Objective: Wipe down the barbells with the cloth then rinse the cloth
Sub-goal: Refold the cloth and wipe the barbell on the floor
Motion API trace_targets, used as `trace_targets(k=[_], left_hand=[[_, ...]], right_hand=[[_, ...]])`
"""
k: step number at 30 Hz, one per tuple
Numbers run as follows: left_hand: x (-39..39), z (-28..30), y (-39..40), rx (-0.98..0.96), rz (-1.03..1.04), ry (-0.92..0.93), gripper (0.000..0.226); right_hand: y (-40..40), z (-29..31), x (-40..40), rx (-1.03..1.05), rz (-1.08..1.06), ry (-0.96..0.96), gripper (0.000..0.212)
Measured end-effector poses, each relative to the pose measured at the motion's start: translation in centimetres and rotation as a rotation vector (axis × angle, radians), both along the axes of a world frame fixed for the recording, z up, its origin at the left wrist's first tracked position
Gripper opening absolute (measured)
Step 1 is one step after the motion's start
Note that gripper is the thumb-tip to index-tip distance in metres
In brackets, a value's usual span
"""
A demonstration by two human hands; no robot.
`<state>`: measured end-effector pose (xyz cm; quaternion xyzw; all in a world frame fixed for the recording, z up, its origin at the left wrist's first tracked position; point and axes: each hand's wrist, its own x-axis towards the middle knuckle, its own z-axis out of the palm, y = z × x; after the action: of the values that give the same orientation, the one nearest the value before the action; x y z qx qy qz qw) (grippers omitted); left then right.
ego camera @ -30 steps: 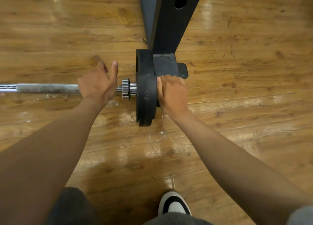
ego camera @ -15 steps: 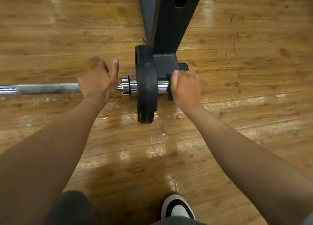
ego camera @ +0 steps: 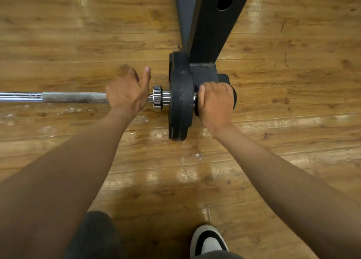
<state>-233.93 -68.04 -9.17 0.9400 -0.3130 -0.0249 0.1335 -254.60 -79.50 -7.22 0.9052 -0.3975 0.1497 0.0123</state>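
A steel barbell (ego camera: 74,97) lies level across the left of the head view, with a chrome collar (ego camera: 157,98) and a black weight plate (ego camera: 180,96) on its end. My left hand (ego camera: 127,90) rests on the shaft just left of the collar, thumb and fingers raised. My right hand (ego camera: 215,100) is curled round the sleeve right of the plate, gripping a dark cloth (ego camera: 234,98) wrapped on it. Only the cloth's edges show around my fingers.
A black steel rack post (ego camera: 211,24) rises behind the plate, its foot (ego camera: 207,71) on the wooden floor. Wet patches (ego camera: 140,120) shine on the floor below the bar. My shoe (ego camera: 209,241) and knee sit at the bottom edge.
My right hand slid out along the sleeve away from the plate, then back toward it with the cloth. My left hand has stayed on the shaft.
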Motion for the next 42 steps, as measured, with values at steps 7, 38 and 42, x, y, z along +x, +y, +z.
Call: trace_targets(k=[7,38,42], left_hand=[[-0.5,0.4,0.2,0.054,0.006,-0.002,0.074],[-0.5,0.9,0.5,0.123,0.013,0.012,0.075],[-0.2,1.3,0.4,0.103,0.012,0.049,0.072]], right_hand=[[-2.6,3.0,3.6,0.291,0.111,0.300,0.033],[-4.0,3.7,4.1,0.505,0.240,0.535,0.044],[-2.5,2.3,4.2,0.336,0.133,0.424,0.030]])
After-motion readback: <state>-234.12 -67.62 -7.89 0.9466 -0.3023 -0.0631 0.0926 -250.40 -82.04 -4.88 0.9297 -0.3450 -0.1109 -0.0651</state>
